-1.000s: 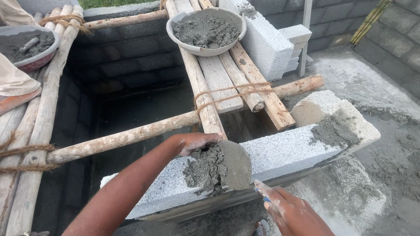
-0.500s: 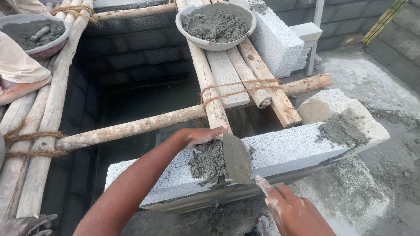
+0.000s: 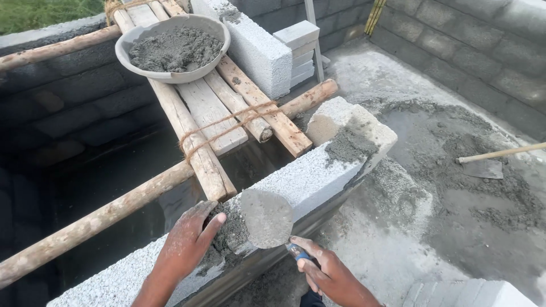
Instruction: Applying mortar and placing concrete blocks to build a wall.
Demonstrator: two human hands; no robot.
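1. Since the earlier frames the trowel point(image 3: 266, 218) has swung upright against the near face of the concrete block point(image 3: 310, 176), where it lay flatter on the block's top with mortar before; the view has also shifted right, so the neighbouring person's sleeve has gone out of view.
2. The right hand point(image 3: 333, 277) is closed round the trowel's blue handle, low at the frame's bottom edge, with the blade standing above it and its flat side facing the camera.
3. The left hand point(image 3: 190, 241) lies palm down with fingers loosely spread, holding nothing, its fingertips touching the mortar pile point(image 3: 230, 233) on the block's top.
4. The pile sits between the two hands: just right of the left fingertips and just left of the blade, so the left hand is the nearer one, already in contact.
5. The block's long axis runs from lower left to upper right, away from both hands; a second mortar patch point(image 3: 350, 146) lies near its far end, well apart from the hands.
6. Beyond it, a bowl of mortar point(image 3: 173, 48) rests on planks point(image 3: 210, 111) lashed with rope to a wooden pole point(image 3: 114, 213).
7. To the right, a shovel point(image 3: 483, 165) lies in mortar spread on the floor point(image 3: 398, 244).
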